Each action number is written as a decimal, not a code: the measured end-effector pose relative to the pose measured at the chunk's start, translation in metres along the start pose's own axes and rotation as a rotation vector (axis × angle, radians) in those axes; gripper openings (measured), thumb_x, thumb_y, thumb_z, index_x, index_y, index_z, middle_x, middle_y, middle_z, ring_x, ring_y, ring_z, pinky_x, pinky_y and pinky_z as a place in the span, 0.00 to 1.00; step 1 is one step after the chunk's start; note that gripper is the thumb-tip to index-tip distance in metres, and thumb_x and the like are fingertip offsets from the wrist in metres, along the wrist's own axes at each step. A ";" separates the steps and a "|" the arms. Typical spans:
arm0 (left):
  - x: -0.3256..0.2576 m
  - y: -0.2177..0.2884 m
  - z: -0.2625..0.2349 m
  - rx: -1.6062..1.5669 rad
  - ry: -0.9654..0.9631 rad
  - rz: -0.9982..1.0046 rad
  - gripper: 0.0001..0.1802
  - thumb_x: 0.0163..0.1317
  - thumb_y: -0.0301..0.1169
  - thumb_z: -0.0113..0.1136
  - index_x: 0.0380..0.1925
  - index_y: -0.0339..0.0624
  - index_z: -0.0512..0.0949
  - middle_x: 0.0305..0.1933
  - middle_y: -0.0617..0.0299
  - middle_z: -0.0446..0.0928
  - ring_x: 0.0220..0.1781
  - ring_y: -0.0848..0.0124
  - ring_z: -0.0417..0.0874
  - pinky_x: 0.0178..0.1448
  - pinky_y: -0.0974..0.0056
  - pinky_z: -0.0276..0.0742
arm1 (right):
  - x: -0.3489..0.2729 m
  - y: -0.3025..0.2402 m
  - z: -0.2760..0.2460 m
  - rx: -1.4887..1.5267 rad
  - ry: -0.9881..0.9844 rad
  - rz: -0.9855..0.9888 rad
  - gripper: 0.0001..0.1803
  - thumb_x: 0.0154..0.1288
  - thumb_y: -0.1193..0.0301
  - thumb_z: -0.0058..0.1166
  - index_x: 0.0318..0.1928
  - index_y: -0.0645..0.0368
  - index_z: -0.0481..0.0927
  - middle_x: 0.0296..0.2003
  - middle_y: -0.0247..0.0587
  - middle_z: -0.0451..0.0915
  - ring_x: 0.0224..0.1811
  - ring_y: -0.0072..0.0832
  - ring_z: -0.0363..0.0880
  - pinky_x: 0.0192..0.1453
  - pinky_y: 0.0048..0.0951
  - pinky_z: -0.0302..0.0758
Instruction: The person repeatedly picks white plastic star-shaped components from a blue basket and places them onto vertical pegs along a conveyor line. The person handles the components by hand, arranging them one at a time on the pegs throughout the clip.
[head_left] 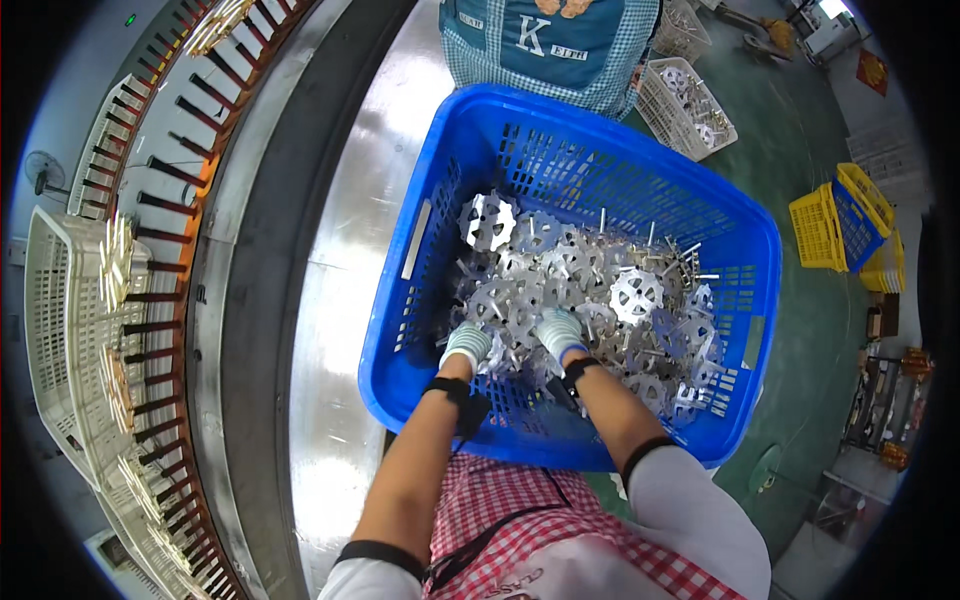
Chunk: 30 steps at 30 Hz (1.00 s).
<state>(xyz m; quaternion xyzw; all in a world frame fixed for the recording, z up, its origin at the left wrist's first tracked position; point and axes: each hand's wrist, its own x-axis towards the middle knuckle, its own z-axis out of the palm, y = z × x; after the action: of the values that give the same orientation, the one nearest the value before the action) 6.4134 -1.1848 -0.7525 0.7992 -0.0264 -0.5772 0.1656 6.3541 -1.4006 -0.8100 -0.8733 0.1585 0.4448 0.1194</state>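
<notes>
A blue plastic crate stands in front of me, filled with several shiny star-shaped metal discs with pins. Both my hands wear white knit gloves and reach down into the pile near the crate's near wall. My left hand rests on the discs at the left of the pile, its fingers curled down among them. My right hand is pressed into the discs beside it. Whether either hand grips a disc is hidden by the pile.
A steel counter runs along the crate's left, bordered by a curved conveyor with dark pegs. A person in a blue checked apron stands beyond the crate. White baskets of parts and yellow crates sit on the green floor.
</notes>
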 end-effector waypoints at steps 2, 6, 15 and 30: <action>0.039 -0.008 0.031 0.037 -0.052 0.004 0.21 0.62 0.38 0.47 0.51 0.44 0.80 0.58 0.50 0.76 0.60 0.52 0.77 0.62 0.52 0.74 | -0.024 0.017 -0.026 0.236 0.103 -0.003 0.18 0.65 0.60 0.45 0.41 0.59 0.83 0.40 0.52 0.83 0.42 0.47 0.82 0.49 0.46 0.75; 0.079 -0.044 0.079 -0.350 -0.152 -0.206 0.20 0.62 0.42 0.53 0.52 0.52 0.79 0.56 0.53 0.75 0.56 0.55 0.75 0.56 0.54 0.72 | -0.059 0.044 -0.060 1.392 -0.003 0.240 0.09 0.66 0.73 0.50 0.44 0.59 0.79 0.37 0.46 0.85 0.39 0.37 0.84 0.46 0.39 0.79; 0.035 -0.010 0.048 -0.442 0.111 0.129 0.13 0.54 0.39 0.62 0.37 0.47 0.84 0.36 0.55 0.83 0.35 0.63 0.84 0.41 0.60 0.81 | 0.012 0.034 0.062 0.187 0.488 -0.413 0.14 0.68 0.67 0.40 0.43 0.53 0.80 0.39 0.51 0.81 0.43 0.40 0.80 0.51 0.41 0.75; 0.069 0.043 0.007 -0.230 0.398 0.184 0.19 0.60 0.42 0.54 0.49 0.54 0.80 0.58 0.54 0.77 0.58 0.54 0.78 0.59 0.53 0.74 | 0.034 -0.004 -0.044 0.761 0.118 0.019 0.27 0.67 0.55 0.44 0.51 0.67 0.78 0.48 0.53 0.81 0.47 0.44 0.77 0.54 0.38 0.71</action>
<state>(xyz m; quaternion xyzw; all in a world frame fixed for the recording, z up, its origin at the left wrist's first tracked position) 6.4367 -1.2428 -0.8051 0.8672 -0.0001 -0.3902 0.3093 6.4072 -1.4178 -0.8120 -0.7893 0.3270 0.3042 0.4214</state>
